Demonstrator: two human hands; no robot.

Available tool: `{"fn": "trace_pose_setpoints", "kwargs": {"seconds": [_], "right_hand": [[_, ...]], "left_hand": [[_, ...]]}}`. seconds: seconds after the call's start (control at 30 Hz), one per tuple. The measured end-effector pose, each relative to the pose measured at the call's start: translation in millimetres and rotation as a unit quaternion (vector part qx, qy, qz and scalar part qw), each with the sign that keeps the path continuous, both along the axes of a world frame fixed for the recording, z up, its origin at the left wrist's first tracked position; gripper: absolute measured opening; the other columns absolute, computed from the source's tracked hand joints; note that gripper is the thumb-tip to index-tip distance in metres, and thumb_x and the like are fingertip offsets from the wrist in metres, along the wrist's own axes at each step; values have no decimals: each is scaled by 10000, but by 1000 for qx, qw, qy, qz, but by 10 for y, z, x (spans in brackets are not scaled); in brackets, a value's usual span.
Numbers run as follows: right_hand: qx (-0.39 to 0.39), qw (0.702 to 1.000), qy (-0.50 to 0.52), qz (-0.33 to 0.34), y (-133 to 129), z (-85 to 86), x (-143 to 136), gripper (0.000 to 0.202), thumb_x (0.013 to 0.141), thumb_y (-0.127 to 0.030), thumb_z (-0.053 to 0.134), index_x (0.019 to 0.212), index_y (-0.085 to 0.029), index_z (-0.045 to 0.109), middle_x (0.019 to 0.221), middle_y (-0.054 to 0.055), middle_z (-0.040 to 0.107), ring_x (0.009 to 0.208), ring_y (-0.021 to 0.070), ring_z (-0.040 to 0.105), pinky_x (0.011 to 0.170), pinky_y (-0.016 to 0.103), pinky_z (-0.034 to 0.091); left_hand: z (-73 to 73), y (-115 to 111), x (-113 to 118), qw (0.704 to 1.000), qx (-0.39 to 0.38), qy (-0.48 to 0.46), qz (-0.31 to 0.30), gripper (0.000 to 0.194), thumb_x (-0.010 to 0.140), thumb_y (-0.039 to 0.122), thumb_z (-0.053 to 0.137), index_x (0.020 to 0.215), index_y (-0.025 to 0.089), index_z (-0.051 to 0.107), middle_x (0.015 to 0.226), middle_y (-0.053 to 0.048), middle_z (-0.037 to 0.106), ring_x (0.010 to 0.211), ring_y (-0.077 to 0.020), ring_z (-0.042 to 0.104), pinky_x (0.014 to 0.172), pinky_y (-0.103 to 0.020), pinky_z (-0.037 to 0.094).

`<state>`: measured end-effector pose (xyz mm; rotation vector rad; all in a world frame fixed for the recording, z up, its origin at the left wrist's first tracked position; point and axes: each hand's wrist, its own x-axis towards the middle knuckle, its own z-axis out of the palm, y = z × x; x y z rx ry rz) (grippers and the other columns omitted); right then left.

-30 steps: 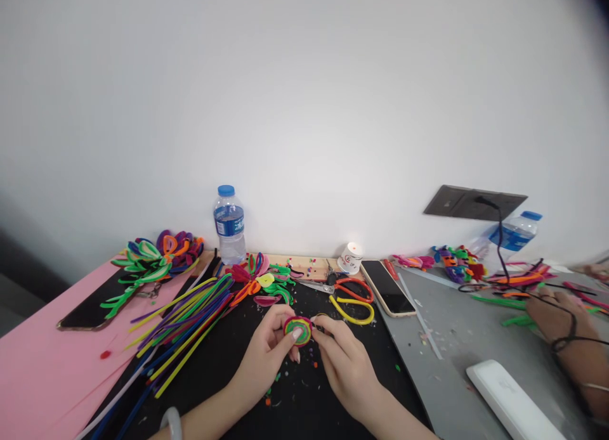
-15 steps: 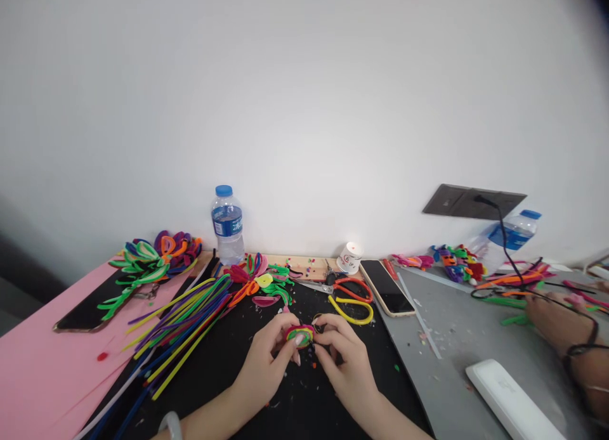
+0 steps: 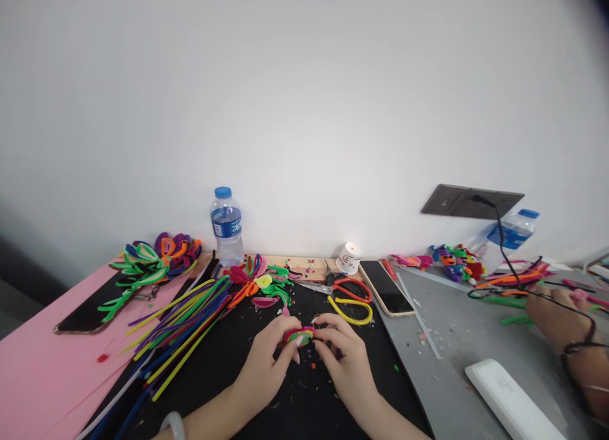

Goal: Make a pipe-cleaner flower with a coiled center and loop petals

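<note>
Between the fingertips of my left hand (image 3: pixel 273 357) is a small coiled pipe-cleaner piece (image 3: pixel 299 334) in red, yellow and green. My right hand (image 3: pixel 343 359) pinches at the right edge of that piece, with something thin and dark at its fingertips, too small to make out. Both hands are just above a black mat (image 3: pixel 304 411) dotted with tiny scraps. Beyond them lie scissors (image 3: pixel 349 294) with red and yellow handles, and a multicoloured pipe-cleaner flower (image 3: pixel 259 281).
Loose pipe cleaners (image 3: pixel 190 332) lie at left, by a water bottle (image 3: pixel 227 227). A phone (image 3: pixel 386 289) and paper cup (image 3: pixel 349 259) stand right of centre. A white case (image 3: pixel 511 399) rests on the grey surface. Another person's hand (image 3: pixel 559 313) works at far right.
The coiled piece has tilted slightly between my fingers, showing less of its green face. My hands stay nearly in place. The other person's hand has shifted a little.
</note>
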<state>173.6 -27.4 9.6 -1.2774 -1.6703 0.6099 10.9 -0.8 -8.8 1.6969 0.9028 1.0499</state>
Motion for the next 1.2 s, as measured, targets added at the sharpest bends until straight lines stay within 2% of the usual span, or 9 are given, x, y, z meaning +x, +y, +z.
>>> {"fn": "trace_pose_setpoints", "kwargs": {"seconds": [0.33, 0.8, 0.93, 1.07, 1.13, 1.2], "right_hand": [[-4, 1000, 3, -1, -3, -17, 1, 177, 775, -80, 509, 731, -183, 646, 958, 78, 602, 788, 170, 601, 556, 216, 458], [-23, 1000, 16, -2, -14, -4, -16, 166, 774, -96, 514, 700, -181, 635, 948, 68, 613, 628, 128, 578, 503, 209, 442], [-13, 1000, 12, 4, -1, 4, 0, 196, 775, -86, 520, 777, -199, 680, 968, 75, 623, 721, 157, 608, 510, 205, 454], [-6, 1000, 16, 22, 16, 32, 2, 240, 783, -67, 507, 812, -209, 698, 967, 76, 629, 860, 185, 611, 622, 216, 492], [-11, 999, 25, 27, 20, 40, 0, 240, 784, -65, 506, 803, -207, 698, 966, 73, 631, 877, 187, 609, 649, 221, 495], [-26, 999, 37, 30, 23, 36, -2, 225, 785, -73, 507, 789, -201, 693, 964, 72, 629, 846, 180, 612, 605, 212, 489]], "left_hand": [[-17, -10, 15, 1000, -7, -4, 2, 124, 869, 205, 438, 947, 199, 534, 837, -15, 560, 585, -107, 549, 587, -236, 486], [32, -27, 19, 1000, -19, -7, 5, 109, 875, 234, 439, 918, 193, 530, 785, -7, 562, 579, -109, 546, 580, -232, 475], [37, -20, 18, 1000, -20, -7, 5, 100, 871, 220, 444, 919, 194, 527, 781, -4, 564, 574, -107, 550, 582, -230, 473], [24, -7, 14, 1000, -12, -1, 4, 109, 868, 208, 443, 916, 193, 539, 789, -5, 566, 579, -106, 553, 588, -226, 474], [22, -8, 13, 1000, -10, 0, 3, 108, 867, 206, 445, 919, 192, 540, 799, -8, 569, 576, -104, 552, 589, -225, 474], [28, -14, 16, 1000, -13, -3, 4, 106, 866, 206, 447, 921, 191, 536, 802, -10, 574, 572, -102, 549, 584, -224, 475]]}}
